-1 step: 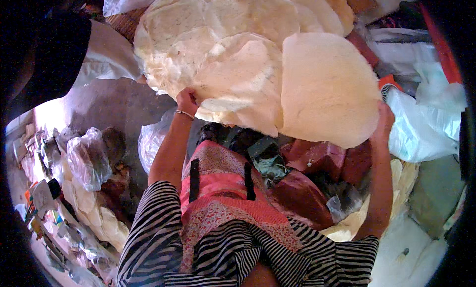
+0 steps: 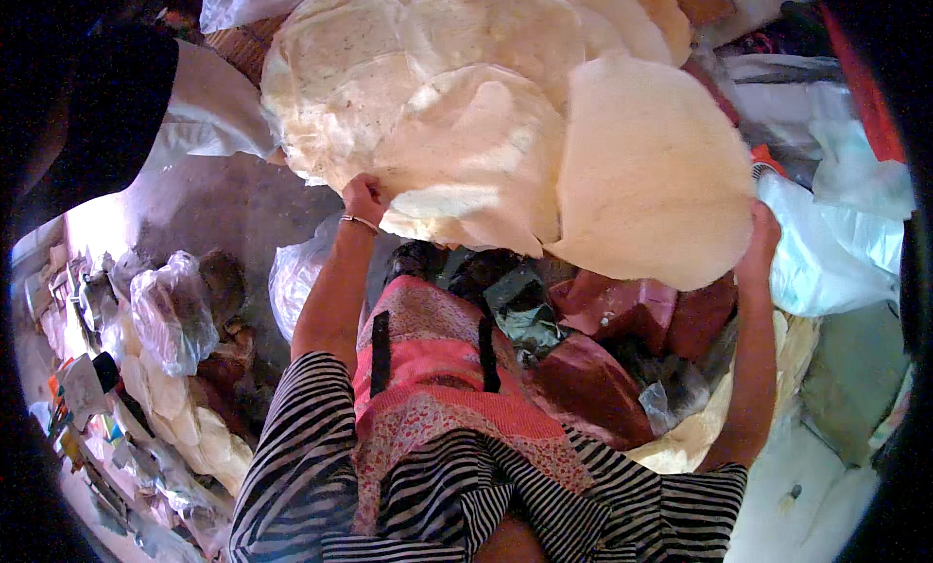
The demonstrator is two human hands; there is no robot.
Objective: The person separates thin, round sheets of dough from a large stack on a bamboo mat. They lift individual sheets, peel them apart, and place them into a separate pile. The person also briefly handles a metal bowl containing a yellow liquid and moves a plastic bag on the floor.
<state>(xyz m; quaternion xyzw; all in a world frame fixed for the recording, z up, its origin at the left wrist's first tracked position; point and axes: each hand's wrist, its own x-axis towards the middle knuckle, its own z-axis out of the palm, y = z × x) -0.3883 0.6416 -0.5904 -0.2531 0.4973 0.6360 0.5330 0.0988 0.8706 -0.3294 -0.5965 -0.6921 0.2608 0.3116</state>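
Observation:
A large pile of thin, round, cream-coloured sheets [image 2: 428, 38] overlaps across the top middle. My left hand [image 2: 363, 198] is closed at the pile's near left edge, its fingers pinching a sheet rim. A light bracelet circles that wrist. At the right, my right hand [image 2: 763, 237] grips the outer edge of one smooth, rounded sheet [image 2: 656, 174], with its fingers partly hidden. This sheet hangs over the pile's near right side, and its left edge lies against a neighbouring sheet [image 2: 486, 145]. What the sheets are made of, I cannot tell.
White plastic bags [image 2: 826, 242] lie at the right. Dark red cloth or sacking [image 2: 583, 388] lies beside my lap. More cream sheets [image 2: 185, 417] are at the lower left, near a clear plastic bag [image 2: 175, 310]. A person's dark sleeve [image 2: 117, 116] shows at the upper left.
My right hand has shifted slightly right, and the smooth sheet has moved with it and turned a little. My left hand has barely moved.

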